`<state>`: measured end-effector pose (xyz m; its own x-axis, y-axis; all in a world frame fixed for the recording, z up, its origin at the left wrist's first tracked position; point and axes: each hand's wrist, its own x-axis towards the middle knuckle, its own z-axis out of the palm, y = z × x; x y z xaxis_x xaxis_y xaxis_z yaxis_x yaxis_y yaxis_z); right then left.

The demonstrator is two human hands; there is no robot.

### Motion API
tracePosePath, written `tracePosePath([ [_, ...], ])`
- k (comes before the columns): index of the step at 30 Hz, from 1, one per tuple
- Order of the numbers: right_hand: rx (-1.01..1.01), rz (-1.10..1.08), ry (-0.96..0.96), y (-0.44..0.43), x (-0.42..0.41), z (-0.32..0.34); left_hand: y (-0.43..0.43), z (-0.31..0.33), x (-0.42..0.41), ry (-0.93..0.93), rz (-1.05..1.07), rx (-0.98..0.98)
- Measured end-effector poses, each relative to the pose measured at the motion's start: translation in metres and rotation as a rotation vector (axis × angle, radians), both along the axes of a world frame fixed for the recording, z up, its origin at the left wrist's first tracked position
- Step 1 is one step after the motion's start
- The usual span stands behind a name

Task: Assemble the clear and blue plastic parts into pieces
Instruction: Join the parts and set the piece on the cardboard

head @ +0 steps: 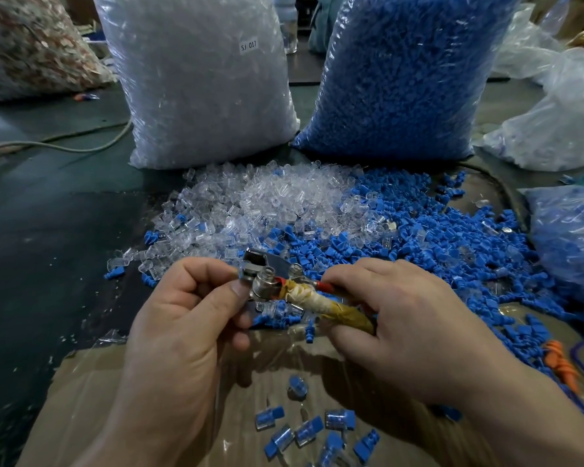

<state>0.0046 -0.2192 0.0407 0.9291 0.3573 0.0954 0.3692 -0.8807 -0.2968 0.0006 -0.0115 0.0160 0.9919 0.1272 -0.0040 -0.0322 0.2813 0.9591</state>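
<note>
- Right hand (395, 318) grips the taped handles of the press tool (267, 278). Tool axis runs left-right, head leftward.
- Left hand (182, 318) pinches the tool head; cannot tell whether a part is seated.
- Clear parts (267, 197) heaped just beyond, nearer the left hand; blue parts (435, 230) nearer the right.
- Finished pieces (307, 429) lie nearside of the hands.

Pile (317, 214) ahead; left tabletop (48, 230) perhaps free

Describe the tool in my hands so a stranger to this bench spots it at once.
Find the tall clear-parts bag and blue-parts bag, with a loose heap of both parts in front. At the heap's near edge the left hand and right hand hold a metal tool. It alone is shiny metal, one handle wrapped in yellowed tape, the other red.
</note>
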Motion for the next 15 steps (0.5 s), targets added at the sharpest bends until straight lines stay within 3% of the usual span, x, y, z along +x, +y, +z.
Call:
tracePosePath([
  [5,-0.049,-0.176,-0.113,-0.007,0.008,-0.011,0.005,-0.002,0.003,0.14,-0.039,0.094],
  [7,-0.127,-0.249,-0.106,-0.008,0.015,-0.012,0.003,-0.004,0.0,0.19,-0.107,0.231],
  [11,-0.232,-0.267,-0.036,-0.006,0.025,-0.011,-0.003,-0.008,-0.002,0.167,-0.109,0.431],
  [15,-0.163,-0.27,-0.105,-0.001,0.02,-0.007,-0.005,-0.009,-0.003,0.134,-0.062,0.535],
])
